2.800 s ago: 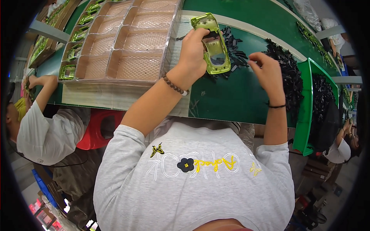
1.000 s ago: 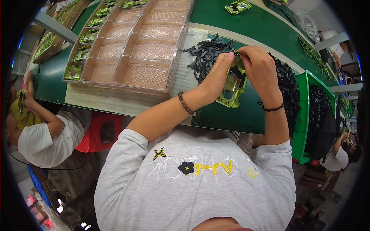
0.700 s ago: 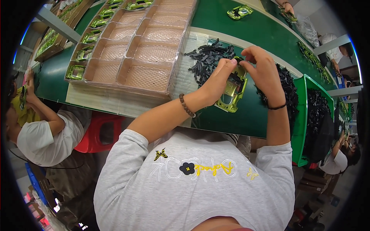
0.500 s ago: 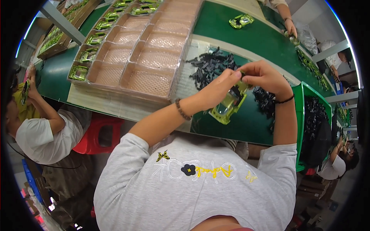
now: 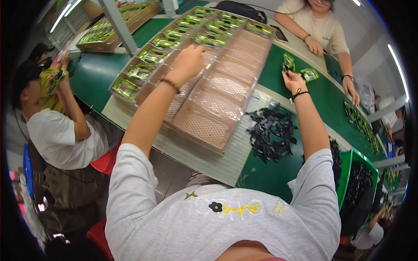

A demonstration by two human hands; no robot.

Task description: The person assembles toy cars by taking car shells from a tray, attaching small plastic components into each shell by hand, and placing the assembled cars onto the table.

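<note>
My left hand (image 5: 189,63) reaches over the clear compartment tray (image 5: 213,127), at its middle column. Its fingers curl down by the green toy car bodies (image 5: 212,38) lying there. Whether anything is in them is hidden. Out over the green work surface, my right hand (image 5: 295,81) is closed on the lower end of a green toy car body (image 5: 288,62), which stands tilted up from the fingers. Just right of it lies another green car body (image 5: 309,74). Nearer to me is a loose pile of black strip-like parts (image 5: 273,134).
A green bin (image 5: 352,167) with black parts stands at my right. Across the table sits a person (image 5: 324,30) with arms on the edge; at the left another person (image 5: 65,126) handles a green part. A phone (image 5: 281,34) and black bag (image 5: 241,11) lie beyond the tray.
My hands have parted: the left went from the car body over the pile to the tray, the right outward to a car body on the green surface. The view has shifted too.
</note>
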